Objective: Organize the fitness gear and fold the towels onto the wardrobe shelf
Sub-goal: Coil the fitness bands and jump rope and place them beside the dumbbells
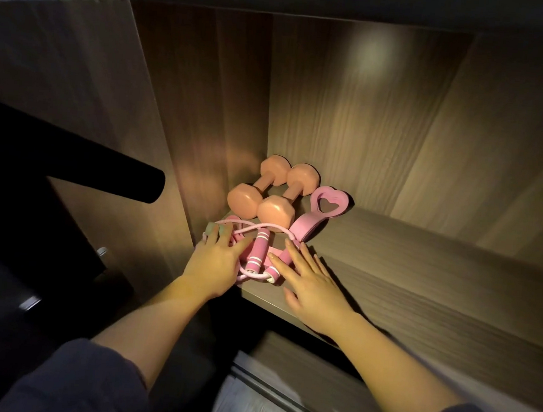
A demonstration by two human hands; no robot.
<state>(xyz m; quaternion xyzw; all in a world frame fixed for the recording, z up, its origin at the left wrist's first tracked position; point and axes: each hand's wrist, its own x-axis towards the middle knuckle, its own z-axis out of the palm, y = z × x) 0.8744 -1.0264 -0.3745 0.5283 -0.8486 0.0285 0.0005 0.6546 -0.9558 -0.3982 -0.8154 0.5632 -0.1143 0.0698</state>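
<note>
Two peach dumbbells [273,192] lie side by side in the back left corner of the wooden wardrobe shelf [421,284]. A pink heart-shaped grip trainer [318,215] lies just right of them. In front sits a pink skipping rope [259,254], its two handles upright and its cord coiled. My left hand [214,261] rests with straight fingers on the cord's left side, beside a small green thing [213,230]. My right hand [309,280] lies flat, its fingers touching the right handle. No towels are in view.
The shelf's wooden side wall [205,118] stands at the left and its back panel [353,114] behind the dumbbells. A dark cylindrical bar [102,171] juts in from the left outside the wardrobe. The shelf's right part is bare wood. Below the shelf edge is a lower ledge [297,388].
</note>
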